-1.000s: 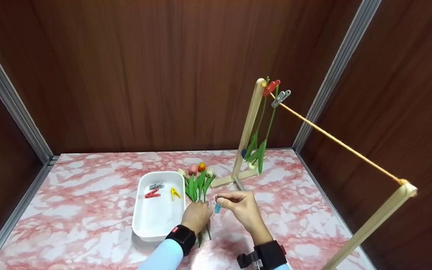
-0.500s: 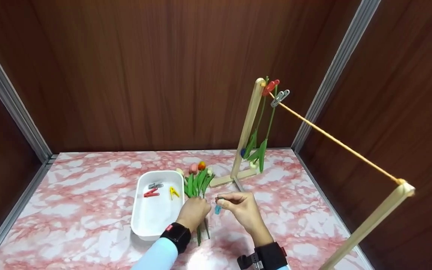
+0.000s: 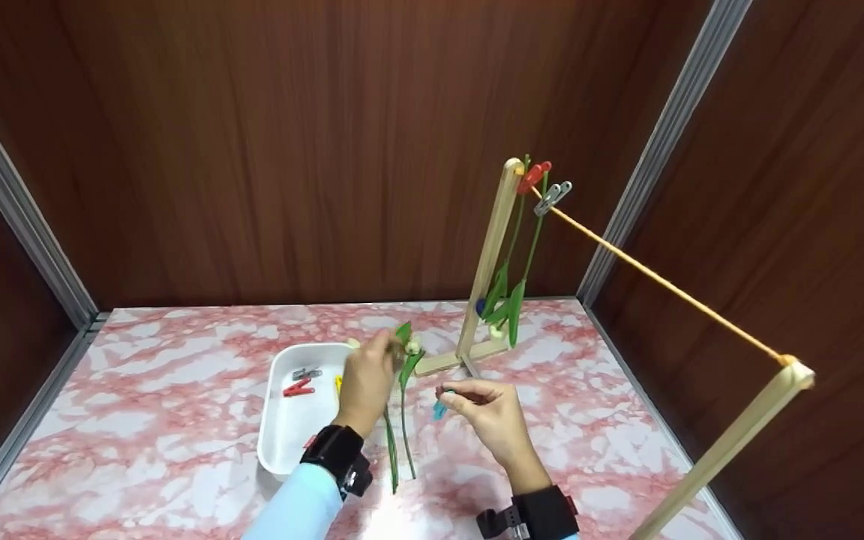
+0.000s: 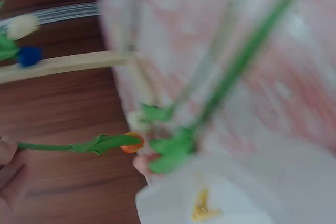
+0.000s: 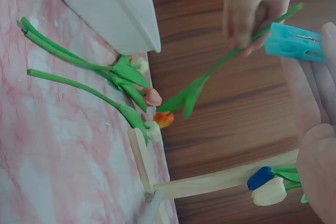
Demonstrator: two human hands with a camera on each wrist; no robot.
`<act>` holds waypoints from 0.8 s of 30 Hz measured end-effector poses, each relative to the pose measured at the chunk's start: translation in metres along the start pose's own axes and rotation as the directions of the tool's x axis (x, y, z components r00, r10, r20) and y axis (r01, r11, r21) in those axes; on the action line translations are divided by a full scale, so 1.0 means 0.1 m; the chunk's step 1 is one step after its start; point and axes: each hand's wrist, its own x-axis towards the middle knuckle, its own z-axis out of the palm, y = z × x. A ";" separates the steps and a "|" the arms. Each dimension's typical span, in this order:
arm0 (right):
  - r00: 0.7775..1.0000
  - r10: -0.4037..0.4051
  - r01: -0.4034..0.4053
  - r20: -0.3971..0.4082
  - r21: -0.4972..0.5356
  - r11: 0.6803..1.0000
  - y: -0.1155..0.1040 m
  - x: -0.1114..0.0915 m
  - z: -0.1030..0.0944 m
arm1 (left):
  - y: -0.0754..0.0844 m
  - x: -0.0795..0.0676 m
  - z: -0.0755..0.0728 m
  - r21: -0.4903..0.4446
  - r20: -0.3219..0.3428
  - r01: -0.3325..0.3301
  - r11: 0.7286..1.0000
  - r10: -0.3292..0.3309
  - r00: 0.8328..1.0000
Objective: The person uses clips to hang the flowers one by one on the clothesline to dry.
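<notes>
My left hand (image 3: 366,382) grips the stem of an orange tulip (image 5: 193,95), its bloom pointing downward, raised off the table in both wrist views. My right hand (image 3: 490,421) pinches a turquoise clothespin (image 5: 295,44) between thumb and fingers, beside the tulips. Left on the table are a pink tulip (image 5: 152,97) and two white ones, one of them a white tulip (image 5: 153,131) lying a little apart. In the head view my left hand covers the orange bloom and part of the other flowers.
A white tub (image 3: 269,420) at left holds a red clothespin (image 3: 298,388), grey ones and a yellow one. An orange cord (image 3: 657,279) runs between two wooden posts; a red clip (image 3: 531,178) and a grey clip (image 3: 552,199) hold hanging tulips near the far post (image 3: 493,247).
My left hand has lifted off the bunch, moving up and away with the orange tulip in it. My right hand stays nearly in place with the clothespin.
</notes>
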 end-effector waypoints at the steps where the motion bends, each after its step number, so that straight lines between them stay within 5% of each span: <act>1: 1.000 0.000 0.000 -0.002 0.004 1.000 -0.01 -0.01 0.00 | 0.03 0.04 -0.03 -0.064 -0.041 0.033 0.997 -0.036 0.999; 5: 1.000 0.000 0.000 -0.009 0.014 1.000 -0.03 -0.03 -0.01 | 0.20 0.18 -0.16 -0.323 -0.155 0.118 0.939 -0.176 0.972; 11: 1.000 -0.024 0.024 -0.013 -0.005 1.000 -0.08 -0.04 -0.02 | 0.38 0.32 -0.25 -0.701 -0.160 0.174 0.692 -0.390 0.907; 13: 1.000 -0.031 0.031 -0.007 -0.011 0.999 -0.11 -0.05 -0.02 | 0.39 0.32 -0.26 -0.742 -0.147 0.175 0.647 -0.413 0.899; 20: 0.998 -0.054 0.054 0.013 0.008 0.999 -0.20 -0.06 -0.02 | 0.38 0.25 -0.23 -0.774 -0.122 0.175 0.608 -0.415 0.902; 24: 0.994 -0.099 0.099 0.035 -0.001 0.995 -0.27 -0.05 -0.02 | 0.40 0.21 -0.20 -0.739 -0.082 0.247 0.627 -0.447 0.891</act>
